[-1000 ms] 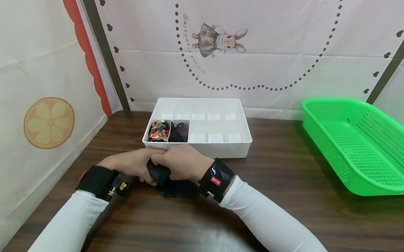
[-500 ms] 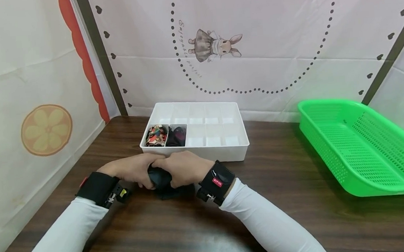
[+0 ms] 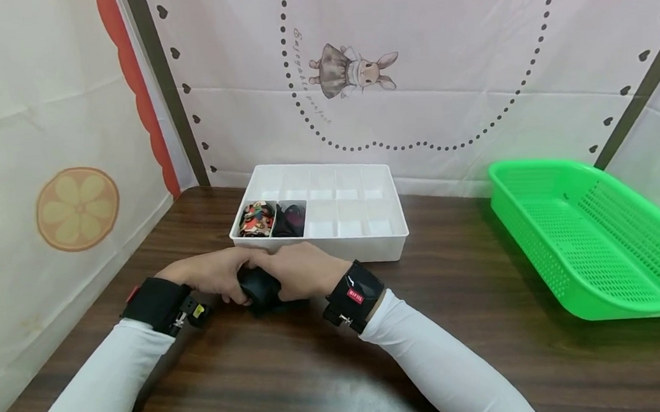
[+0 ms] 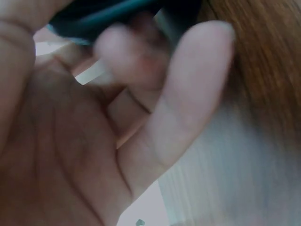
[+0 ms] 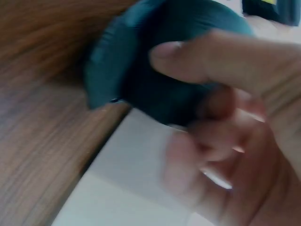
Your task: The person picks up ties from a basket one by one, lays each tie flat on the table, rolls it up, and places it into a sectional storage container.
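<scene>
A dark teal piece of cloth (image 3: 262, 288), bunched into a roll with a short loose end, is between both hands just in front of a white divided box (image 3: 362, 248). My left hand (image 3: 214, 275) grips the roll's left side; its palm and bent fingers fill the left wrist view, with the cloth (image 4: 108, 19) at the top edge. From the right, my right hand (image 3: 307, 270) holds the roll, its thumb pressed on the cloth (image 5: 164, 89) in the right wrist view and the other fingers curled beneath. The fingertips of the two hands meet behind the roll.
In the box's front left compartments sit a colourful patterned cloth bundle (image 3: 257, 220) and a dark bundle (image 3: 289, 220). A green perforated basket (image 3: 532, 262) stands on the right of the brown wooden table (image 3: 430, 326). Printed white sheets (image 3: 434, 45) enclose the back and sides.
The loose end of the teal cloth lying toward the right wrist has become shorter, and the roll has turned between the fingers. Both hands stay in nearly the same place.
</scene>
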The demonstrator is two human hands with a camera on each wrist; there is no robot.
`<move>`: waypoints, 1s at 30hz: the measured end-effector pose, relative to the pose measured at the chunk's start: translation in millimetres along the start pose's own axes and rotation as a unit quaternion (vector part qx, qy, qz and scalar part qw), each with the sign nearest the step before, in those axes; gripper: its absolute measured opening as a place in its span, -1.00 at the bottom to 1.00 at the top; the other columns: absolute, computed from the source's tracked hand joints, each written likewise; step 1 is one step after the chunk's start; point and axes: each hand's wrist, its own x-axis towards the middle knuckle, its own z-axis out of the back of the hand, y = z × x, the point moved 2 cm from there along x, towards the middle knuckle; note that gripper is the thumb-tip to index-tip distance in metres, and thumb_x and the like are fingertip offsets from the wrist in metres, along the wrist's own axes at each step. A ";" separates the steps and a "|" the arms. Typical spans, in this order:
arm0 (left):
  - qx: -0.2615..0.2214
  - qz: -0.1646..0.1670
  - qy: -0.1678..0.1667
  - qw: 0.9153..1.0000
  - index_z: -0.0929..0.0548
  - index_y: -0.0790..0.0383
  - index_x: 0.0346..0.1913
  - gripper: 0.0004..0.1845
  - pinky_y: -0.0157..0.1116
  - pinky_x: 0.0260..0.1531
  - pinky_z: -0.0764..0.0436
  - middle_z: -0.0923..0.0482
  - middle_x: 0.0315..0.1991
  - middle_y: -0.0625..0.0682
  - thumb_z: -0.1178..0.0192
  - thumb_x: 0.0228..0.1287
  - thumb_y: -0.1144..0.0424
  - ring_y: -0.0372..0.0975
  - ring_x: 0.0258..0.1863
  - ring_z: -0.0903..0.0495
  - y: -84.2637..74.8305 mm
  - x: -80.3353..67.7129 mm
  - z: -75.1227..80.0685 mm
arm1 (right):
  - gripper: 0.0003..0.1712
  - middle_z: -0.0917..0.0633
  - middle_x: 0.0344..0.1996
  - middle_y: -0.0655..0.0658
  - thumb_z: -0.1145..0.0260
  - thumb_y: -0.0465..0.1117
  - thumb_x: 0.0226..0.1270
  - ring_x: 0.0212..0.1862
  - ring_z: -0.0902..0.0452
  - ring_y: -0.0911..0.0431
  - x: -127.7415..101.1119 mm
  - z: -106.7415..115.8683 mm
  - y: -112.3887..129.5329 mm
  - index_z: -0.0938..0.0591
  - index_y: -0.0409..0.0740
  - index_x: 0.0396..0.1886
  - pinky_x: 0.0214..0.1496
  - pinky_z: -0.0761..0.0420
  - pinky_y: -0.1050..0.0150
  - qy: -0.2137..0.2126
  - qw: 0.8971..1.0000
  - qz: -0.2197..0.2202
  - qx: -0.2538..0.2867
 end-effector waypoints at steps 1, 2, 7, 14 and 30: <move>0.010 0.002 -0.004 1.000 -0.56 0.14 0.25 -0.36 -0.13 -0.45 -0.72 -0.56 0.02 0.14 -0.48 0.08 0.52 -0.09 -0.26 -0.65 -1.5 1.0 0.7 | -0.24 -0.72 -0.29 0.00 -0.61 -0.20 0.22 -0.23 -0.63 0.14 -0.5 1.1 -1.5 -0.52 0.04 0.40 -0.14 -0.64 0.24 0.014 1.000 -0.006 0.017; 0.017 0.006 -0.007 1.000 -0.55 0.12 0.25 -0.34 -0.12 -0.46 -0.72 -0.56 0.04 0.13 -0.47 0.06 0.54 -0.08 -0.25 -0.65 -2.8 1.8 0.3 | -0.21 -0.73 -0.25 -0.01 -0.62 -0.20 0.22 -0.20 -0.62 0.15 -1.7 1.9 -2.3 -0.51 0.03 0.43 -0.11 -0.63 0.24 0.024 0.999 -0.010 0.027; 0.011 0.035 -0.028 0.999 -0.51 0.18 0.34 -0.27 -0.13 -0.46 -0.69 -0.54 0.06 0.16 -0.48 0.05 0.54 -0.05 -0.25 -0.63 -5.1 2.4 0.1 | -0.43 -0.75 -0.29 0.01 -0.63 -0.17 0.22 -0.21 -0.64 0.13 -1.3 1.2 -2.8 -0.63 0.05 0.21 -0.14 -0.66 0.20 -0.015 0.999 -0.004 -0.028; -0.022 0.024 -0.018 0.999 -0.49 0.22 0.38 -0.28 -0.13 -0.45 -0.69 -0.52 0.10 0.20 -0.55 0.15 0.39 -0.02 -0.17 -0.61 1.5 0.4 -1.6 | -0.49 -0.73 -0.36 0.02 -0.60 -0.16 0.22 -0.24 -0.70 0.13 2.4 -9.0 -1.8 -0.58 -0.02 0.11 -0.19 -0.67 0.19 -0.068 0.995 0.030 -0.067; -0.012 0.048 0.003 0.999 -0.49 0.20 0.33 -0.28 -0.15 -0.48 -0.70 -0.53 0.02 0.16 -0.58 0.12 0.28 -0.05 -0.24 -0.62 -1.2 2.3 -3.8 | -0.51 -0.77 -0.28 0.02 -0.55 -0.26 0.28 -0.19 -0.66 0.15 1.3 -0.1 -4.9 -0.67 0.12 0.17 -0.16 -0.67 0.17 -0.050 0.997 0.023 -0.055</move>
